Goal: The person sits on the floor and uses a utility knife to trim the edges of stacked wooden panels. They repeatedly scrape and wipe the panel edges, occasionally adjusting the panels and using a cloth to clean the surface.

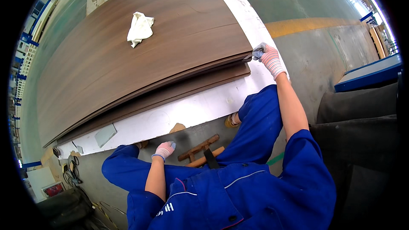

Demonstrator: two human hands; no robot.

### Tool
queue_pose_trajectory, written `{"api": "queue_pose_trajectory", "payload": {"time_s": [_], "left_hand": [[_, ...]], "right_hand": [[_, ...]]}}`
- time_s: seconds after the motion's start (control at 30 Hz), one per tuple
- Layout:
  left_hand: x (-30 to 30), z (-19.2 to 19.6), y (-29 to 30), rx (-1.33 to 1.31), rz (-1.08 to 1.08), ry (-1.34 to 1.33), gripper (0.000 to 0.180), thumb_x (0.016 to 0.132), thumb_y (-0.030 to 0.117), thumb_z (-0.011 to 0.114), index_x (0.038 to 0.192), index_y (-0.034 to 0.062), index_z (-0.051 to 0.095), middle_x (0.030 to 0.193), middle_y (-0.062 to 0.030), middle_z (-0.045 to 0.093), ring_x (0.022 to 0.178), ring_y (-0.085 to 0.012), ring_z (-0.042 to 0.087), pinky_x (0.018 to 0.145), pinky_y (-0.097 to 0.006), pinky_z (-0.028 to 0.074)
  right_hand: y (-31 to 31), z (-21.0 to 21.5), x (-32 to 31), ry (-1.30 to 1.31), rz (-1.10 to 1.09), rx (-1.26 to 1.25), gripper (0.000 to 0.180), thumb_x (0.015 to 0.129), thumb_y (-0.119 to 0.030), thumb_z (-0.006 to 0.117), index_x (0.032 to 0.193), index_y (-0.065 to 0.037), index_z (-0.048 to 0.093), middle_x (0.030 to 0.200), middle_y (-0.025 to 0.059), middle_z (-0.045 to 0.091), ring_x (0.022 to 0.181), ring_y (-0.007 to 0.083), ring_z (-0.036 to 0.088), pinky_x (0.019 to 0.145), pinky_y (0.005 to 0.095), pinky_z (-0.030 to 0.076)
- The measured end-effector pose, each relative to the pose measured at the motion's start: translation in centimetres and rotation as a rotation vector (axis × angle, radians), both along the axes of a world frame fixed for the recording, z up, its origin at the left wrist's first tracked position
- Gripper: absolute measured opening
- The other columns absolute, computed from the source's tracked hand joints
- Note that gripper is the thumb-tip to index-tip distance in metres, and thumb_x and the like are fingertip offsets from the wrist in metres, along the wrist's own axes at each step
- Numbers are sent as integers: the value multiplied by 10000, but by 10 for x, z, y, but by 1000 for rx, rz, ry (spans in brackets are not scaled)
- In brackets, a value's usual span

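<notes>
A wide brown wood-grain panel (170, 42) lies on top of a stack, with another brown panel (204, 81) showing under its near edge. At the panel's near right corner is my right hand (269, 57), in a striped glove with grey fingertips. Its fingers are pinched together; whether they grip the corner or a small thing there is hidden. My left hand (164, 149), gloved alike, hangs by my left knee with its fingers curled and nothing visible in them. A crumpled white cloth (140, 29) rests on the panel, away from both hands.
White sheeting (213, 100) lies beneath the panels, with a grey scrap (105, 135) on it. Between my legs stands a small wooden stool (198, 148). Cables (72, 170) lie at lower left. To the right are dark draped material (358, 104) and a blue-edged platform (370, 74).
</notes>
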State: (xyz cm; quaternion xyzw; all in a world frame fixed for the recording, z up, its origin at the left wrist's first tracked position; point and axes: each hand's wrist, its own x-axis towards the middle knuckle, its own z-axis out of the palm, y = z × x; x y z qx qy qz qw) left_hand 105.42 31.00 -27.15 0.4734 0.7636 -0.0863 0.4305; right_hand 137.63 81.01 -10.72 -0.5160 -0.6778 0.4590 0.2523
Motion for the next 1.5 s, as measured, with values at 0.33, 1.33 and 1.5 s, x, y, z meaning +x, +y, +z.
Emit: {"api": "queue_pose_trajectory", "payload": {"time_s": [0.33, 1.33, 1.5], "left_hand": [[5, 8, 15, 24, -21, -17, 414, 911, 362, 398, 1091, 62, 619, 1092, -200, 614, 1042, -356, 566, 908, -418, 447], [3, -4, 6, 22, -2, -41, 411, 901, 369, 411, 1075, 70, 633, 1075, -193, 623, 1019, -357, 577, 897, -412, 454], [5, -3, 10, 22, -7, -47, 408, 903, 364, 408, 1067, 67, 633, 1064, -198, 624, 1014, -359, 577, 893, -420, 454]], "right_hand": [[-10, 9, -1, -41, 24, 44, 76, 771, -90, 679, 821, -65, 628, 661, 27, 617, 601, 105, 566, 552, 260, 467], [-6, 4, 3, 185, 50, -60, 67, 835, -124, 661, 881, -76, 672, 705, 2, 644, 563, 76, 557, 491, 209, 427], [-12, 7, -1, 240, 66, -94, 83, 842, -124, 659, 895, -61, 665, 725, 16, 650, 576, 84, 580, 492, 207, 429]]}}
